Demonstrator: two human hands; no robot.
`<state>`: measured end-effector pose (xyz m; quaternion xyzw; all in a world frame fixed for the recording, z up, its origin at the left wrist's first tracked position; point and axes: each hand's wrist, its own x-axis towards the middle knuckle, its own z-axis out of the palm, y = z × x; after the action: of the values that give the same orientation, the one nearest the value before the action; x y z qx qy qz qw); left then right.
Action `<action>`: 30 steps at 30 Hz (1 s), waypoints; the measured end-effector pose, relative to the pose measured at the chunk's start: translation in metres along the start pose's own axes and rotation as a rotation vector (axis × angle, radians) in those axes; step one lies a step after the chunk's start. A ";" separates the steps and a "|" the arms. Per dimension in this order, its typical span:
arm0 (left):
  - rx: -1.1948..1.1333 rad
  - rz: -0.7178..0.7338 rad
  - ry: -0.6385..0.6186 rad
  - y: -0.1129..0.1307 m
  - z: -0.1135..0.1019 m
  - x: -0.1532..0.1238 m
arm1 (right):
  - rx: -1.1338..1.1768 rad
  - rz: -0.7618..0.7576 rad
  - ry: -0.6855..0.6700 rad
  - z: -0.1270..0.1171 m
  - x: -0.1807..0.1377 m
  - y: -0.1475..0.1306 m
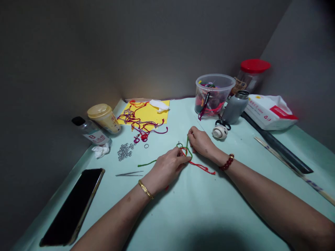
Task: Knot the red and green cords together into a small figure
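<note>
My left hand (169, 164) is pinching the red cord (205, 169) and the green cord (147, 163) where they cross. My right hand (198, 140), its fingertips closed, holds the green cord upward, just beside. Left of my left hand lie tweezers (124, 174).

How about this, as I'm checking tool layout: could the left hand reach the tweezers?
Probably yes: the tweezers lie uncovered near the left hand, though it is busy at the green cord and red cord.
</note>
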<state>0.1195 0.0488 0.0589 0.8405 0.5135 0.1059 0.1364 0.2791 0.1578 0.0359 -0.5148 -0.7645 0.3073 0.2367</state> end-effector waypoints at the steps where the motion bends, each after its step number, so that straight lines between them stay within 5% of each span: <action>1: -0.003 0.005 -0.001 -0.001 0.000 0.000 | 0.001 0.005 -0.013 0.000 0.001 0.000; 6: -0.016 0.039 -0.012 -0.002 -0.003 -0.001 | 0.015 0.028 -0.069 -0.003 0.003 -0.003; 16: -0.059 0.047 -0.043 -0.002 -0.022 -0.006 | -0.107 -0.014 0.025 0.000 -0.001 -0.003; 22: 0.005 -0.231 0.078 -0.037 -0.034 -0.019 | 0.101 0.035 -0.034 -0.005 -0.007 -0.001; 30: 0.078 -0.351 -0.051 -0.040 -0.033 -0.023 | -0.036 -0.128 0.199 -0.022 -0.036 -0.014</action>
<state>0.0658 0.0499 0.0752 0.7451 0.6523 0.0390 0.1329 0.2979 0.1251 0.0596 -0.4971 -0.7739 0.2250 0.3215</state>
